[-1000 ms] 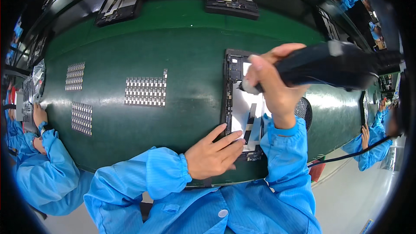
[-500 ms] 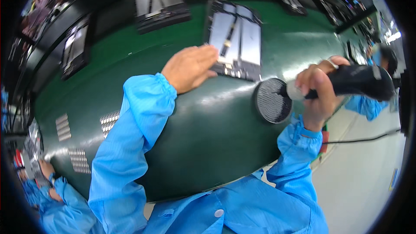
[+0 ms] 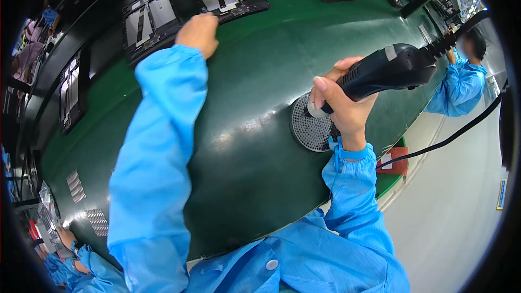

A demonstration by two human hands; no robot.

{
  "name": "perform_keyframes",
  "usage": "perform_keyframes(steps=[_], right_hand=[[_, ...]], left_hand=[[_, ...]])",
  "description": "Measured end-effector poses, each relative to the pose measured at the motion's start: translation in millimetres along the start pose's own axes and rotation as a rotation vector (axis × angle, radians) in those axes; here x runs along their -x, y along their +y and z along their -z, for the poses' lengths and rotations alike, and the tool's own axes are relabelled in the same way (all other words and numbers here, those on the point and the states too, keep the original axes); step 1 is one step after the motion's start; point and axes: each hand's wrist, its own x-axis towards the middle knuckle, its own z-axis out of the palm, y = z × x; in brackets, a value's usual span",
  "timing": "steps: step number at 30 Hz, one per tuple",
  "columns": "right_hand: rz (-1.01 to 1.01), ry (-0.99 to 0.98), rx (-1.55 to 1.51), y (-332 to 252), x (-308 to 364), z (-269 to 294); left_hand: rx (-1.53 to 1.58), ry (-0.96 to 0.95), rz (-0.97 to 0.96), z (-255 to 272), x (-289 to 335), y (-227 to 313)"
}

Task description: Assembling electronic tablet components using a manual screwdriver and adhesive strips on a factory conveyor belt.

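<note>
Green table (image 3: 239, 184), beneath both hands. Flat device (image 3: 149, 21), just left of the left hand (image 3: 199, 33), whose fingers are largely hidden, their grip untellable. Black power screwdriver (image 3: 388, 70), in the right hand's (image 3: 350, 103) wrapped fingers. Round dish (image 3: 307, 130), below those fingertips.

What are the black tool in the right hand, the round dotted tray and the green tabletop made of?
Black tool: probably moulded plastic, satin, judging by soft highlights and ribbing. Round dotted tray: plastic or metal, I can't tell; dull-looking grey pattern, dark rim. Green tabletop: perhaps rubber or vinyl, semi-gloss, since it reflects blurred glare.
</note>
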Motion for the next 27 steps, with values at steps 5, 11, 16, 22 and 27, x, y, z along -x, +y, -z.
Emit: perform_keyframes(steps=[5, 11, 16, 22, 27], right_hand=[[-0.019, -0.018, 0.000, 6, -1, 3], [-0.010, -0.050, 0.038, 9, -1, 5], [-0.018, -0.077, 0.063, 8, -2, 9], [-0.015, -0.074, 0.056, 1, -4, 19], [0.128, 0.016, -0.062, -8, -9, 41]], left_hand=[[-0.422, -0.148, 0.208, 40, 55, -68], [-0.293, -0.041, 0.090, 45, 69, -116], [-0.249, 0.097, 0.098, 42, 68, -114], [-0.264, 0.453, 0.144, 80, 79, -79], [-0.136, 0.613, -0.164, 93, 160, 0]])
